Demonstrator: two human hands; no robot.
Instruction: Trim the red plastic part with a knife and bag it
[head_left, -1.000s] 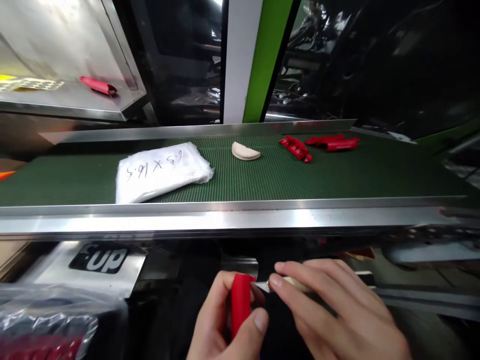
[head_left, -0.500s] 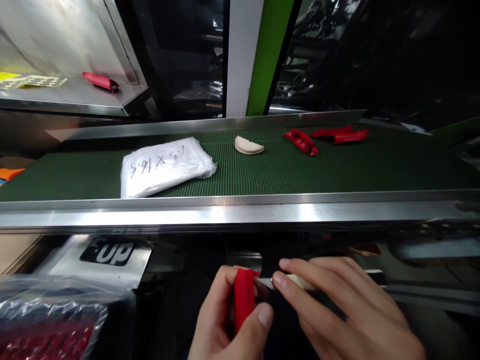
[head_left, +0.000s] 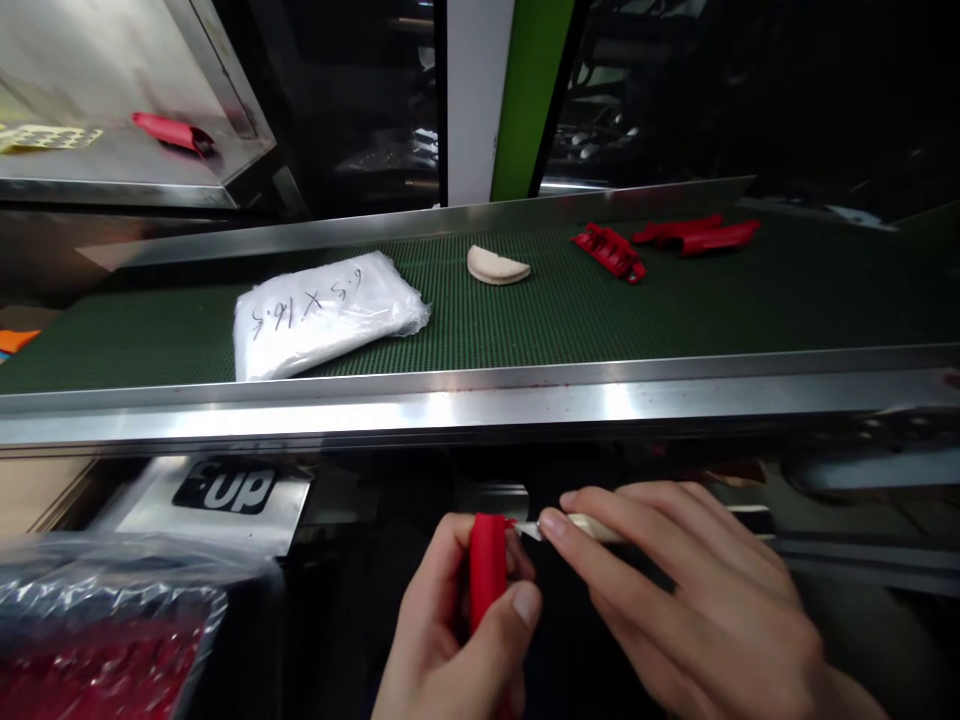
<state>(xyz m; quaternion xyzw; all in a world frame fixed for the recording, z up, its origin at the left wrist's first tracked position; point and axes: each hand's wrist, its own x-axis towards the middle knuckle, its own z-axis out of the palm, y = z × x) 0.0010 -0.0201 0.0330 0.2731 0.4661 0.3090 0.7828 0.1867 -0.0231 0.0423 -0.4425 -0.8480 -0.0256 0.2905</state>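
My left hand [head_left: 469,625] is closed around a red plastic part [head_left: 488,565], held upright below the conveyor's front rail. Between the fingers of my right hand [head_left: 690,590] is a knife [head_left: 592,527] with a pale handle. Its short blade points left, and the tip is at the upper right edge of the red part, where a small red bit sticks out. The lower end of the part is mostly hidden by my left fingers and thumb.
A green conveyor belt [head_left: 360,358] carries a white plastic-wrapped pack [head_left: 315,310], a cream half-round piece [head_left: 496,266] and red parts [head_left: 611,252]. A metal rail [head_left: 465,400] edges it. At lower left is a plastic-lined container [head_left: 217,610] of red pieces. Another red part [head_left: 172,131] lies on a metal ledge.
The view has shifted slightly, so the belt and hands appear higher. My hands keep the same holds, with the blade still against the red part's upper edge.
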